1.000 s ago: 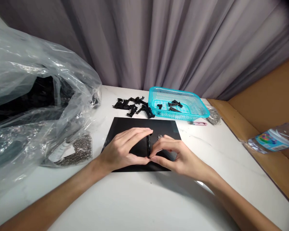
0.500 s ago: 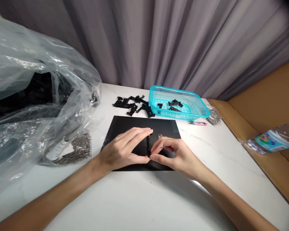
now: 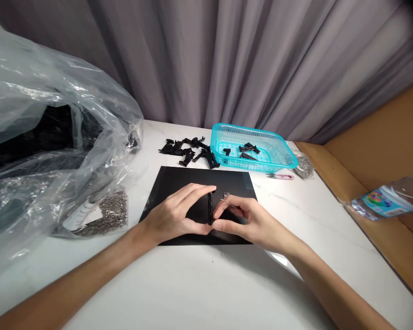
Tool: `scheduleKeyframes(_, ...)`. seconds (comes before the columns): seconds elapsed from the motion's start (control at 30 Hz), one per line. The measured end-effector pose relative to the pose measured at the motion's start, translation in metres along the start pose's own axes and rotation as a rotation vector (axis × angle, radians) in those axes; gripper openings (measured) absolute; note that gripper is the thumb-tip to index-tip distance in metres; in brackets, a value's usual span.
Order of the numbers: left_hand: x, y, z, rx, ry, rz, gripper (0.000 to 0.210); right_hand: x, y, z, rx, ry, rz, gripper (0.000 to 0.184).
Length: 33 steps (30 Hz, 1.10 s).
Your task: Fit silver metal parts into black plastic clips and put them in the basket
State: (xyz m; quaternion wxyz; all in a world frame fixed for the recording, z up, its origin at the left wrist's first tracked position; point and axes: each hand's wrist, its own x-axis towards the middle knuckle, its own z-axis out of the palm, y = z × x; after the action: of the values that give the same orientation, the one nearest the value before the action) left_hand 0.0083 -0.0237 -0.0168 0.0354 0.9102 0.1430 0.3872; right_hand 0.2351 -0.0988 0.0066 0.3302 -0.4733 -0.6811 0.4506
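Black part [image 3: 209, 208]: held upright in view between the two hands, over the black mat [image 3: 179, 176], between its far and near edges; whether the mat is touched by it cannot be told.
Left hand [image 3: 175, 213]: the part is grasped by its ends, with the fingers at the far end and the thumb at the near end.
Right hand [image 3: 251, 220]: thumb and index fingertip are brought to the part's near end; whether anything is pinched there cannot be told. A thin metal piece [image 3: 229, 203] is seen across the fingers.
Handling: the part is best kept steady by both ends, and small pressure is best applied along its line so that no slip or twist is caused.
Mat: small metal pieces [image 3: 226, 195] are laid near the right edge, just beyond the right hand.
Tabletop [image 3: 179, 288]: a pile of black parts [image 3: 187, 151] is spread beyond the mat's far edge; beside it a blue basket [image 3: 289, 162] is set, with more black parts [image 3: 249, 149] inside. Pink-handled snips [image 3: 282, 177] are placed beyond the mat's far right corner.
Left side: a bag of metal pieces [image 3: 112, 213] and a large clear bag [image 3: 103, 87] are placed.
Room: the far edge is backed by a grey curtain [image 3: 179, 55]; cardboard [image 3: 382, 123] and a bottle [image 3: 385, 201] are seen at the right edge.
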Motion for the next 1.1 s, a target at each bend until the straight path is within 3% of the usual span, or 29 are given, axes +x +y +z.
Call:
scheduleKeyframes(0.17, 0.001, 0.001, -0.002, -0.023, 0.025, -0.076, 0.062, -0.001, -0.003, -0.015, -0.041, 0.217, -0.073, 0.042)
scheduleKeyframes(0.37, 0.002, 0.001, 0.0, -0.105, -0.032, -0.155, 0.066, -0.003, 0.0, -0.01, -0.195, 0.41, -0.176, 0.044)
scheduleKeyframes(0.47, 0.002, 0.002, 0.0, -0.131, -0.045, -0.175, 0.067, -0.004, 0.001, -0.006, -0.128, 0.381, -0.131, 0.044)
scheduleKeyframes(0.6, 0.001, 0.001, 0.0, -0.138, -0.046, -0.183, 0.068, -0.002, 0.001, -0.001, 0.219, 0.276, -0.135, 0.036)
scheduleKeyframes(0.77, 0.003, 0.0, -0.001, -0.118, -0.003, -0.147, 0.063, -0.001, -0.003, 0.001, 0.496, 0.16, -0.144, 0.013)
scheduleKeyframes(0.93, 0.003, -0.003, -0.001, -0.065, 0.073, -0.135, 0.061, -0.003, 0.001, 0.002, 0.467, 0.155, -0.119, 0.01)
scheduleKeyframes(1.1, 0.004, -0.005, -0.001, -0.097, 0.054, -0.173, 0.061, -0.003, 0.005, 0.003, 0.295, 0.181, -0.088, 0.012)
